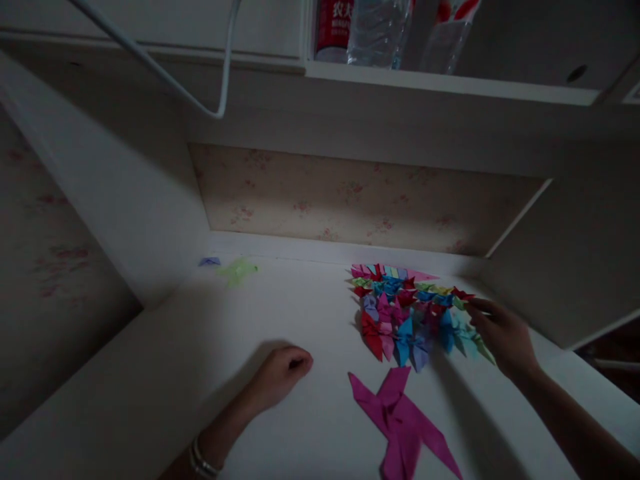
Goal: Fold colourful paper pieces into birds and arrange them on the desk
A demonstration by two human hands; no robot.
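Rows of small origami figures (400, 313) in red, pink, blue, purple, yellow and green stand close together on the right half of the white table (300, 300). At the right end of these rows is my right hand (503, 337), its thumb and fingers closed at a small origami figure (463, 295); the fingers partly hide the contact. My left hand (283, 373) rests on the table left of the rows, fingers curled in a loose fist with nothing visible in it. Nearer to me lies a larger magenta origami figure (403, 420) with several pointed arms.
At the back left lie a yellow-green folded paper (239, 270) and a small purple one (209, 261). Overhead, a shelf (450, 81) holds a red can (334, 30) and clear plastic bottles (380, 33). A white cable (173, 80) hangs at upper left.
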